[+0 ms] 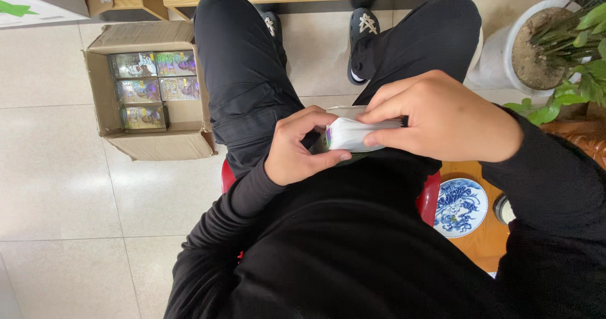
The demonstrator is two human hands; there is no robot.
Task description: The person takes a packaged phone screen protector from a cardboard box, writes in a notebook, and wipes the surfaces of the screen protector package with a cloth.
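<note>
Over the person's lap, both hands work on a small white packet [353,135] with a strip of purple and green at its left end. The left hand [297,148] has its fingers [319,161] curled shut round that end, thumb beneath; the right hand [435,114] covers the other end, fingers closed flat along the top. A clear plastic sleeve or case [344,111] shows just behind the packet; how the two fit together cannot be told. Handling it well probably means light, even pressure along the edges, without bending the middle. On the floor by the left knee stands an open cardboard box [148,92] holding shiny packs [154,79] near its back edge. A blue-and-white dish [461,206] lies on a wooden stand beside the right elbow
</note>
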